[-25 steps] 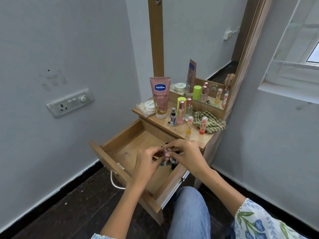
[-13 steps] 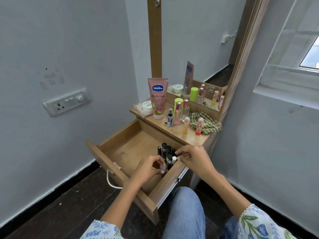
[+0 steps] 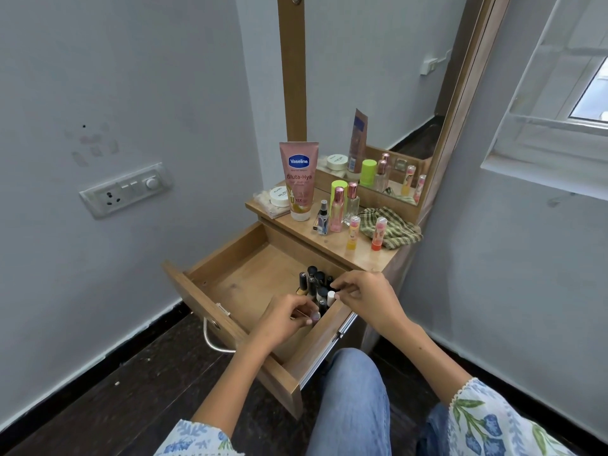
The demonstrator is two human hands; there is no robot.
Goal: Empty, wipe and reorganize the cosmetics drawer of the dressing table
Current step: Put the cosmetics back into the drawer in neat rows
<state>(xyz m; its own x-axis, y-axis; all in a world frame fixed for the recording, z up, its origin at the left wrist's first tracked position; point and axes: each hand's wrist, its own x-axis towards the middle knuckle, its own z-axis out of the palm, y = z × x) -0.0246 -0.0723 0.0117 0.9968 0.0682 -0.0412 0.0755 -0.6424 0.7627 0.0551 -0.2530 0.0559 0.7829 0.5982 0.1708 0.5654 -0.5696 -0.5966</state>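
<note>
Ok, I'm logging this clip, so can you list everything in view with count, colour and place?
Drawer: one, wood, pulled open.
Small bottles: a cluster, mostly dark caps, one white, drawer's right corner.
Vaseline tube: one, pink, upright on the tabletop's left.
Jar: one, white, left of the tube.
Spray bottle: one, clear with black top, beside the tube.
Pink-capped bottles: two, tabletop middle.
Lip balms: two, yellow-based and orange-based, tabletop front.
Cloth: one, green checked, tabletop right.
Mirror: one, behind.
Left hand: pinching a small pink-capped item.
Right hand: fingertips at the white cap.
</note>
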